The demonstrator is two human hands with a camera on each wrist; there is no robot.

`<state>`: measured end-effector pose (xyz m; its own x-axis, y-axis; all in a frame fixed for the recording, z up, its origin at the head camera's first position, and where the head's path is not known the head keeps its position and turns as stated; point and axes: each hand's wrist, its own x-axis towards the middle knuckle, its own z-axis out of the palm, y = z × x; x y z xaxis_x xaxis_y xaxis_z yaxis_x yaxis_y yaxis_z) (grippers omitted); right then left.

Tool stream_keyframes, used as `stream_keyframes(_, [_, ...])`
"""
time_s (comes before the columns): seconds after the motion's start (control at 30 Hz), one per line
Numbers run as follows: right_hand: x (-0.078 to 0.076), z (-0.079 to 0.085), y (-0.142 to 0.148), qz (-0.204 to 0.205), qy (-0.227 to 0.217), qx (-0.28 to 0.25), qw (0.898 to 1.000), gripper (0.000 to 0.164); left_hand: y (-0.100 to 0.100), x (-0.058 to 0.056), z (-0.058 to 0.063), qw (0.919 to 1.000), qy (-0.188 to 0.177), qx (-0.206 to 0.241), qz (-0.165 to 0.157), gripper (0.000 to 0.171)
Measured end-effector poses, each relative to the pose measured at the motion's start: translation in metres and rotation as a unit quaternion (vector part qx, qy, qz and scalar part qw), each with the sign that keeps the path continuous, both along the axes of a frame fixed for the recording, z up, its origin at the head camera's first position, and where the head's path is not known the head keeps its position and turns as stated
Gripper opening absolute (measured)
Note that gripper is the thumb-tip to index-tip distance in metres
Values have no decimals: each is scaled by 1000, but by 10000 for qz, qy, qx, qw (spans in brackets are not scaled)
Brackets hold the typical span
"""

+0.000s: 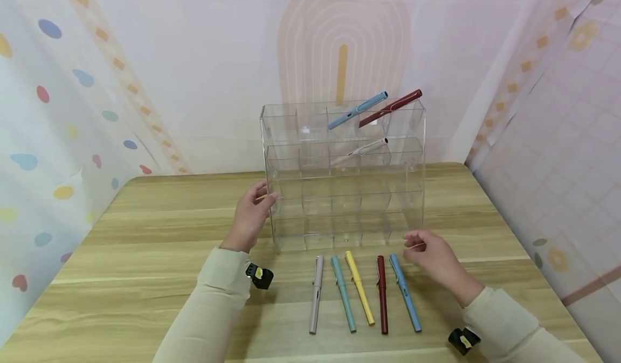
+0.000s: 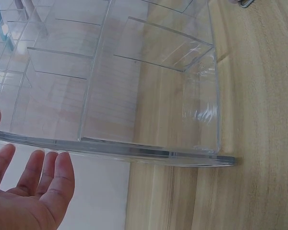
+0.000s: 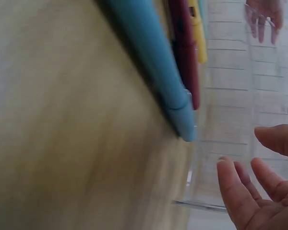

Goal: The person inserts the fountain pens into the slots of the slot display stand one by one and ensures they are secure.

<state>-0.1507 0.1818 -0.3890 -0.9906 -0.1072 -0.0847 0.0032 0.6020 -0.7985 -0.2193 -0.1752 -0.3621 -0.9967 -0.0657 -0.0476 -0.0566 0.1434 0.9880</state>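
A clear acrylic pen rack [image 1: 346, 185] with tiered compartments stands upright on the table. My left hand [image 1: 251, 212] is at its left side panel, thumb over the front edge and fingers outside; the left wrist view shows this hand [image 2: 36, 191] along the panel's edge. Nothing is in my right hand [image 1: 432, 255], its fingers loosely bent near the rack's lower right corner. In front of the rack lie a grey pen [image 1: 316, 295], a teal pen [image 1: 344, 294], a yellow pen [image 1: 360, 288], a dark red pen [image 1: 382, 295] and a blue pen [image 1: 405, 293].
The rack's top tier bears a light blue pen [image 1: 358, 110] and a dark red pen [image 1: 391, 108], both leaning right. A pale pen [image 1: 361, 151] leans in the tier below. Behind the wooden table [image 1: 160, 217] hangs a patterned curtain [image 1: 218, 72].
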Motion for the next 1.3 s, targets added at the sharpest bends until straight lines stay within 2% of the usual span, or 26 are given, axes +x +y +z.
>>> stream_keyframes(0.23, [0, -9, -1, 82, -418, 186, 9989, 40, 1, -1, 0, 10000, 50, 59, -4, 50])
stream_keyframes(0.53, [-2, -17, -1, 287, -616, 546, 9962, 46, 6, -2, -2, 10000, 46, 32, -50, 51])
stream_keyframes(0.8, [-3, -20, -7, 456, -607, 633, 9951, 50, 8, -3, -1, 10000, 82, 50, 2, 49])
stream_keyframes(1.3, [-4, -16, -17, 485, -539, 919, 9931, 43, 2, -4, 1, 10000, 12, -65, -42, 52])
